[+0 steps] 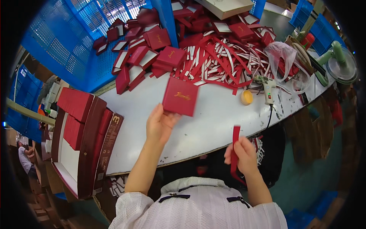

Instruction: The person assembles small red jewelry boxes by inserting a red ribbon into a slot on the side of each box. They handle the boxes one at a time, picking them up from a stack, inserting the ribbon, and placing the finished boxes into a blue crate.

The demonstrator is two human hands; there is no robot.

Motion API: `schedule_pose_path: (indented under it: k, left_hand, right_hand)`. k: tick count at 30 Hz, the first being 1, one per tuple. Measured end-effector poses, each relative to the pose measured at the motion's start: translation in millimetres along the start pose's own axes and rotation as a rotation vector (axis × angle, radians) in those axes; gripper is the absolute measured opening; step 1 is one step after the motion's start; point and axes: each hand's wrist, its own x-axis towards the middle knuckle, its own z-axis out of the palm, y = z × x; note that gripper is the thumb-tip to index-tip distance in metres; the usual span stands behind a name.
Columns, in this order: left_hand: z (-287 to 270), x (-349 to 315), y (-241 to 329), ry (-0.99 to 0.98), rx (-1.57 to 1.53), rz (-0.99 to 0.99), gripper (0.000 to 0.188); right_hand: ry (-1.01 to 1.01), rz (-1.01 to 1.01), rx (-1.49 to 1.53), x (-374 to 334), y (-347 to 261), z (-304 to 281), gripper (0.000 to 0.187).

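Observation:
My left hand (163, 124) holds a square red gift box (181, 96) by its lower left corner, with gold script on its lid. It is raised over the white table (141, 141). My right hand (244, 153) pinches a red strip (235, 143) between thumb and fingers, near the table's front edge. The strip's short end points up and its tail hangs below the hand. Beyond the held box lies a heap of red and white strips (217, 63). More red boxes (171, 56) are piled to its left.
A blue plastic crate (61, 49) with red boxes stands at the far left. Nearer is a carton (85, 152) with red pieces. On the right are a hot glue gun (268, 88) with a cord, a yellow-lidded jar (246, 97), a clear plastic bag (282, 57) and a green fan (339, 61).

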Motion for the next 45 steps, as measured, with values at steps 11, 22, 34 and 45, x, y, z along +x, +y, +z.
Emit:
schedule_pose_path:
  k: [11,22,34,45]
  left_hand:
    - [24.3,-81.6,-27.7,-0.367,-0.134,-0.173,0.045]
    - [49.8,-80.1,-40.3,-0.198,0.297,0.218,0.026]
    - [60.4,-88.9,-39.3,-0.209,0.432,0.262,0.023]
    - [54.2,-89.6,-42.8,-0.275,0.288,0.204,0.029]
  right_hand:
    - [0.001,-0.149,0.038,54.2,-29.6,32.2,0.016]
    - [-0.262,-0.19,-0.38,-5.9,-35.7,45.8,0.014]
    - [-0.215,-0.343,-0.602,-3.6,-34.7,46.5,0.019]
    - [-0.222,-0.382,-0.558,-10.7,-34.6,44.8,0.018]
